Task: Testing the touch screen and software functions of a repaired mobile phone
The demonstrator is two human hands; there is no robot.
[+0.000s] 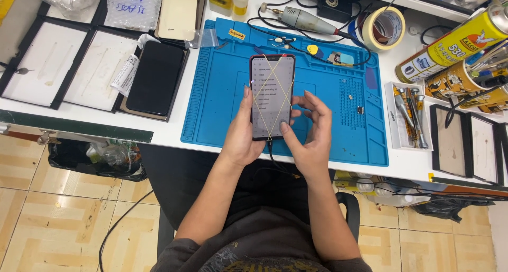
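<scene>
My left hand (241, 137) cradles a lit smartphone (272, 96) upright over the blue mat (222, 108), grip clamped on its edge — steadying it. My right hand (312, 129) touches the lower corner, fingers loosely apart — crossed elastic bands bind its screen.

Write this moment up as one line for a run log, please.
left hand: holds lit phone upright | right hand: thumb on screen | phone: crossed by rubber bands, cable at its bottom | under: blue mat
</scene>
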